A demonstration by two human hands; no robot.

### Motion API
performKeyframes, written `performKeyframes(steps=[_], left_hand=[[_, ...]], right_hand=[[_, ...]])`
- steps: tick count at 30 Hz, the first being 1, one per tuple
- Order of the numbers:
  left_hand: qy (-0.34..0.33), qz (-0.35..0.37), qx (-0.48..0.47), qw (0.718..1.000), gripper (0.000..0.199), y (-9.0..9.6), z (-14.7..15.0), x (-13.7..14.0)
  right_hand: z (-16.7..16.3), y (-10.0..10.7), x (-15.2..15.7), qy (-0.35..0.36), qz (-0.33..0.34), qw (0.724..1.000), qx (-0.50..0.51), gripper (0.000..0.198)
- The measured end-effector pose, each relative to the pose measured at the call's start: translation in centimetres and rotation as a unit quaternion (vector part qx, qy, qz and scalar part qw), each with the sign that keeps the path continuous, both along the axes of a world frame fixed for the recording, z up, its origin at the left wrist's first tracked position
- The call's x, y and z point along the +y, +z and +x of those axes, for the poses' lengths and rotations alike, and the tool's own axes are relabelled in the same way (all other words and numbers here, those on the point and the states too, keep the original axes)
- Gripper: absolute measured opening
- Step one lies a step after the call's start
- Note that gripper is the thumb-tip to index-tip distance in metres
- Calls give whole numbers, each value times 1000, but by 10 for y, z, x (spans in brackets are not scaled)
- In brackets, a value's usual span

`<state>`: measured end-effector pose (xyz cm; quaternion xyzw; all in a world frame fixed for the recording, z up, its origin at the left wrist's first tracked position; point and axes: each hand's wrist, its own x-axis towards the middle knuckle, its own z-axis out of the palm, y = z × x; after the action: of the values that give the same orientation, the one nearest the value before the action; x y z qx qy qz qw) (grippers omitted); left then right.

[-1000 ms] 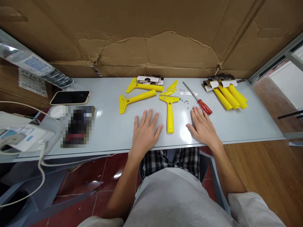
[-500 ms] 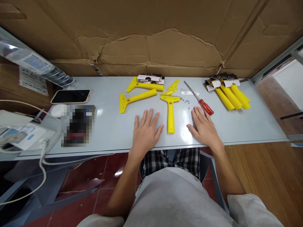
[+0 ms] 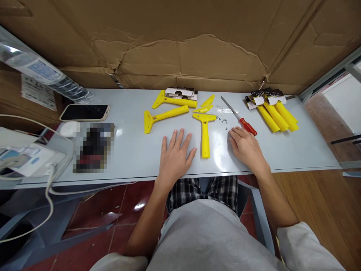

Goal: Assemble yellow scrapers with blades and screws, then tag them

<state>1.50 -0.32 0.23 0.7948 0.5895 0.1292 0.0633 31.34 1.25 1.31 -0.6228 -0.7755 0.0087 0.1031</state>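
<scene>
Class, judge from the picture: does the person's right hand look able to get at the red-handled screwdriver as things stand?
Probably yes. The right hand lies on the table with its fingertips close beside the red-handled screwdriver. Nothing lies between them; the small screws sit off to one side.

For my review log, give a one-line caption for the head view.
Both hands, left hand and right hand, lie flat and empty beside a yellow scraper handle, near a red-handled screwdriver.
</scene>
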Motion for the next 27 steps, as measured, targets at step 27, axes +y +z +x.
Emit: performKeyframes(steps=[27], left_hand=[[-115,0,7,993,44,53,6,117]], right_hand=[[4,30,106,-32,-104,994,-13,18]])
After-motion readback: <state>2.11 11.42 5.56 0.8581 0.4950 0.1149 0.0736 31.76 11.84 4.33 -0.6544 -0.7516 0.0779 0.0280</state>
